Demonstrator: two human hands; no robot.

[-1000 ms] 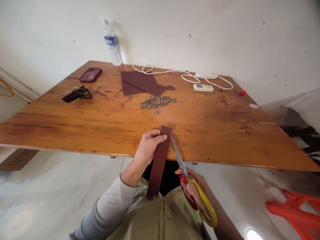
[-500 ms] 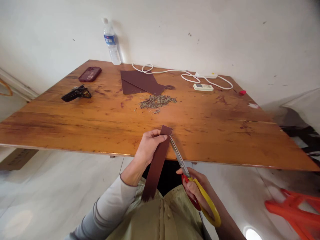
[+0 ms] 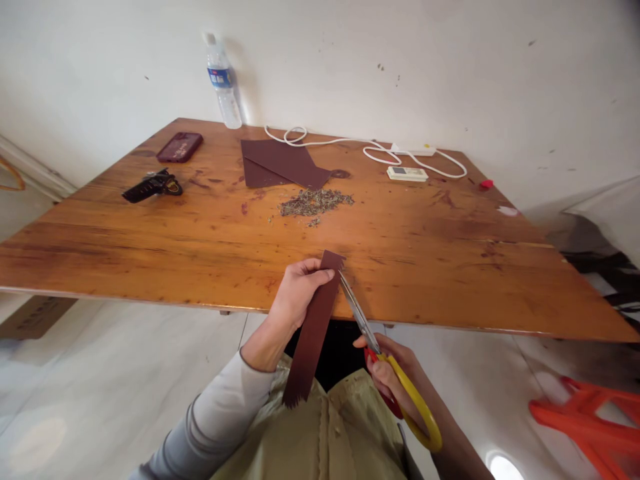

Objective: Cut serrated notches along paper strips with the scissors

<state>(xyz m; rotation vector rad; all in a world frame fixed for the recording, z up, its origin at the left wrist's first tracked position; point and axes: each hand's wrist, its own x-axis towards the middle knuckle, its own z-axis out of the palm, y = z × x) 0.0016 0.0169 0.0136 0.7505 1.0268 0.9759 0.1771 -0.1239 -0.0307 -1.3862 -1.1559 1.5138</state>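
Observation:
My left hand [image 3: 295, 297] pinches a long dark brown paper strip [image 3: 313, 333] near its top end, over the near edge of the wooden table [image 3: 150, 247]. The strip hangs down toward my lap. My right hand [image 3: 393, 377] grips scissors [image 3: 385, 363] with red and yellow handles. Their metal blades point up and left, the tips touching the strip's right edge just below its top.
On the table lie brown paper sheets [image 3: 283, 163], a pile of small cuttings [image 3: 315, 202], a dark phone case [image 3: 180, 147], a black tool [image 3: 150, 188], a water bottle [image 3: 223, 83], a white cable with power strip [image 3: 400, 155] and a small remote [image 3: 406, 174]. An orange plastic stool [image 3: 590, 420] stands at lower right.
The strip's lower end has swung slightly left. The scissors and my right hand have shifted a little lower and to the right; the blades stay at the strip's top edge.

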